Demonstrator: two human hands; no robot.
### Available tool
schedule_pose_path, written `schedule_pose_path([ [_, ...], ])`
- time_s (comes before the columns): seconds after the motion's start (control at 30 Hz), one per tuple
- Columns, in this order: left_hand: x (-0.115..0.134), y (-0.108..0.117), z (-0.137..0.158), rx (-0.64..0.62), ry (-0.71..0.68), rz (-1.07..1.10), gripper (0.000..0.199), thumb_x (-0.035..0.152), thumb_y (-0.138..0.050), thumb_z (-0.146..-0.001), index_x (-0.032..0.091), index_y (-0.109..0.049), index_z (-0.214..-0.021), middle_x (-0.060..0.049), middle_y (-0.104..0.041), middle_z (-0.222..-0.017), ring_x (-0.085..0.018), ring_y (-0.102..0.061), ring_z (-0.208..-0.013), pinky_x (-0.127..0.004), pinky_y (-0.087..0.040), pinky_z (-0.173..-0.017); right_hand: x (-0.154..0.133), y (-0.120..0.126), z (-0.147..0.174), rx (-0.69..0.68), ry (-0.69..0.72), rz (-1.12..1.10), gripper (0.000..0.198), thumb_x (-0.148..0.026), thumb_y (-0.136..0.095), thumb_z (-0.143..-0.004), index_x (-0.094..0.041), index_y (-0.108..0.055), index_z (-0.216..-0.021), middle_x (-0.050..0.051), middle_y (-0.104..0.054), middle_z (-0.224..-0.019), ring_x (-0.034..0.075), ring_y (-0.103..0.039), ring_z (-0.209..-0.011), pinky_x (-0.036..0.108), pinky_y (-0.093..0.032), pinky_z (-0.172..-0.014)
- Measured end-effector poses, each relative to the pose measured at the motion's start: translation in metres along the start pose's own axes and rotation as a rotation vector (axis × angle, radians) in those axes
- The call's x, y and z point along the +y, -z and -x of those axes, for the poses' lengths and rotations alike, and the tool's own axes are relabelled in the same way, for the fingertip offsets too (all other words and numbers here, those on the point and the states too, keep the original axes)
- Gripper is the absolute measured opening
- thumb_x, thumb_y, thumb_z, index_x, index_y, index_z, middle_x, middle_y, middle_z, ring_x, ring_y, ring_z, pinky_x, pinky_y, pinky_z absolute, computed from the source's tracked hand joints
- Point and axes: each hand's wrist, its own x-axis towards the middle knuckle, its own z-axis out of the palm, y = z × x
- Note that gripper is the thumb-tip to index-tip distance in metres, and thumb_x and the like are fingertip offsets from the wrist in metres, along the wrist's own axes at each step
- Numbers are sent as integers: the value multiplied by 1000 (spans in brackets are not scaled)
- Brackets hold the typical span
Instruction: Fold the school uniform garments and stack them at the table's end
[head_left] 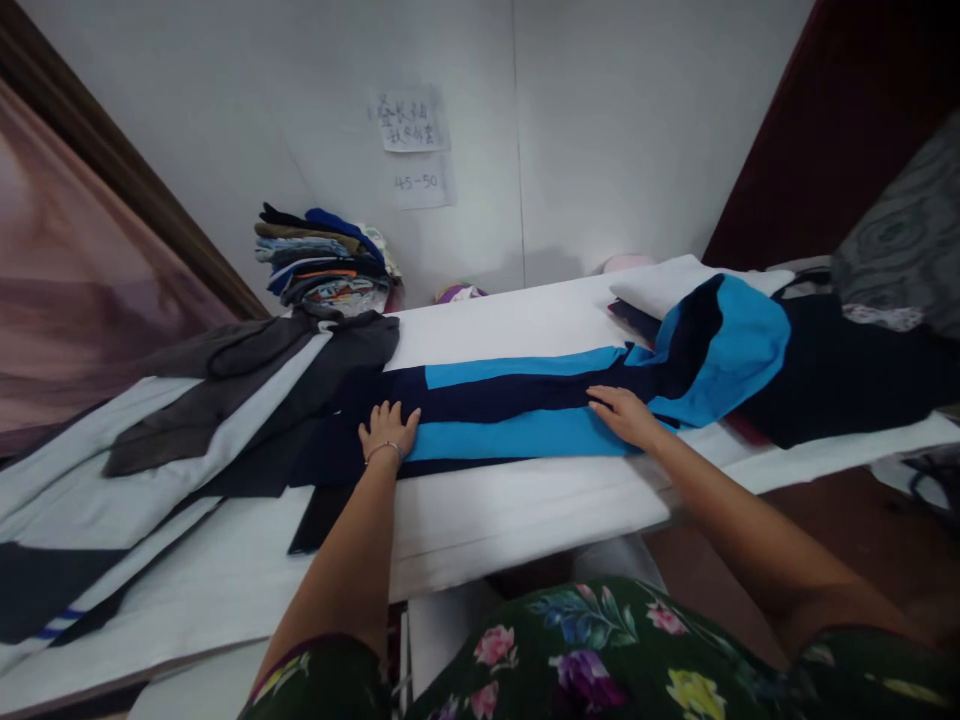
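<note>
A navy and bright blue garment (517,405) lies stretched flat across the white padded table (525,510). My left hand (388,428) rests palm down on its dark left end, fingers spread, a thin bracelet on the wrist. My right hand (624,412) presses flat on the blue panel further right, next to the bunched blue and navy part (720,345). Neither hand grips anything.
A stack of folded clothes (324,258) sits against the back wall. Grey and dark garments (247,385) lie spread on the left. A dark heap (840,375) and white folded cloth (667,282) lie at right. Paper notes (411,125) hang on the wall.
</note>
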Motion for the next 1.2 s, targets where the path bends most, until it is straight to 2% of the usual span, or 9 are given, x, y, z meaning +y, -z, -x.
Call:
schedule_pose_path([
  [0.1,0,0,-1,-3,-6,6,69,61,-18,-87,22,-36,-141,-5,-24,-153,-24,-14,-142,-53,-15,-112,15,16,21,112,-13,14,42,-42,-41,-90,-19,-63,-119,9,-64,-120,26,-56,-115,43,-42,-101],
  [0.27,-2,-2,-3,5,-16,12,70,61,-18,-87,20,-36,-142,-7,-25,-153,-25,-14,-142,-54,-16,-111,26,18,46,108,1,67,40,-41,-44,-89,-19,-64,-117,9,-65,-118,28,-57,-113,45,-45,-98],
  [0.4,-3,-5,-6,21,-20,15,70,61,-20,-87,20,-38,-141,-7,-26,-153,-27,-16,-141,-55,-17,-111,22,13,36,93,-21,160,44,-42,-46,-89,-16,-61,-121,12,-64,-118,28,-57,-111,44,-46,-95],
  [0.6,-2,-4,2,42,-15,2,66,58,-21,-88,21,-40,-140,-7,-28,-152,-26,-17,-141,-53,-19,-111,19,2,15,-24,-70,338,44,-39,-43,-89,-18,-60,-123,13,-66,-112,32,-59,-106,45,-48,-86],
  [0.7,-2,-3,6,29,-16,4,67,59,-19,-88,21,-39,-141,-6,-27,-152,-25,-16,-142,-52,-18,-112,28,-2,8,-30,-91,312,40,-39,-40,-89,-19,-66,-112,11,-67,-112,30,-62,-102,41,-50,-83],
  [0.87,-3,-5,10,7,1,37,68,60,-19,-88,23,-37,-142,-4,-25,-153,-23,-13,-142,-50,-14,-113,52,-12,0,-5,-91,252,49,-52,-36,-85,-21,-67,-104,10,-69,-105,31,-65,-94,42,-52,-76],
  [1.07,-2,-5,14,-18,5,76,71,62,-19,-87,21,-35,-143,-4,-23,-154,-22,-11,-143,-49,-10,-114,93,-25,-5,-83,-123,119,54,-61,-44,-74,-21,-69,-100,16,-68,-106,37,-64,-95,48,-50,-81],
  [1.13,-3,-6,14,-28,5,88,72,62,-18,-87,22,-34,-143,-4,-22,-154,-22,-10,-143,-49,-9,-114,91,-24,-7,-80,-114,93,52,-60,-47,-72,-21,-69,-99,18,-68,-104,37,-64,-96,48,-49,-86],
  [1.2,-3,-7,13,-28,2,98,73,63,-17,-86,22,-34,-144,-4,-22,-154,-22,-9,-143,-50,-8,-114,73,-21,-5,17,-22,91,55,-58,-43,-75,-20,-66,-108,18,-66,-111,37,-61,-104,50,-46,-93],
])
